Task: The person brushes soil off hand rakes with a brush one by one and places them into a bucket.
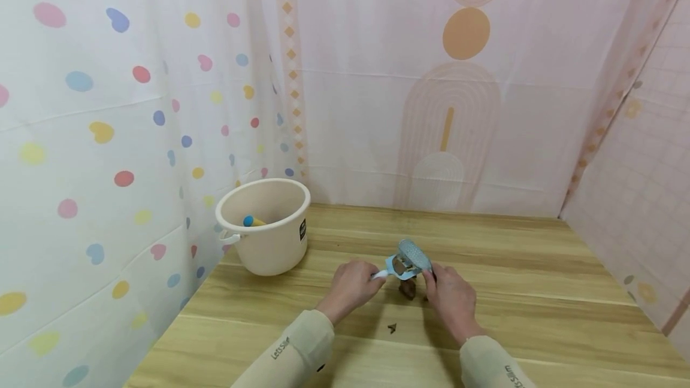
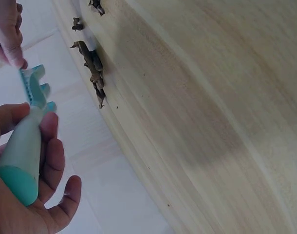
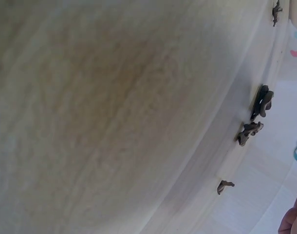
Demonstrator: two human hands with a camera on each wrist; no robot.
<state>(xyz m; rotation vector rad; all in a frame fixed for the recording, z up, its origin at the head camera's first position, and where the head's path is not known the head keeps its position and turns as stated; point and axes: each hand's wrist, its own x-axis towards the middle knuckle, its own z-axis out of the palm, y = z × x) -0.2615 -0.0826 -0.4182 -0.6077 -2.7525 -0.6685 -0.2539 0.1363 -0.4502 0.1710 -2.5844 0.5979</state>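
My left hand [image 1: 353, 283] grips the white handle [image 2: 23, 146] of a tool, a handle with a teal end cap. The tool's light blue head [image 1: 389, 265] has teal prongs in the left wrist view. An oval grey-blue dotted plate [image 1: 415, 253] stands tilted up at its right side. My right hand [image 1: 451, 297] pinches that side with thumb and fingers; its fingertips are partly hidden behind the plate. On the table below lie dark brown crinkled pieces [image 1: 408, 288], also seen as a twisted clump [image 2: 93, 68] in the left wrist view.
A cream bucket [image 1: 275, 250] stands at the table's back left, a blue-and-yellow item [image 1: 250, 221] inside it. A smaller brown piece [image 1: 392, 328] lies between my forearms on the wooden table [image 1: 517, 268]. Patterned curtains [image 1: 350, 136] hang behind and at both sides.
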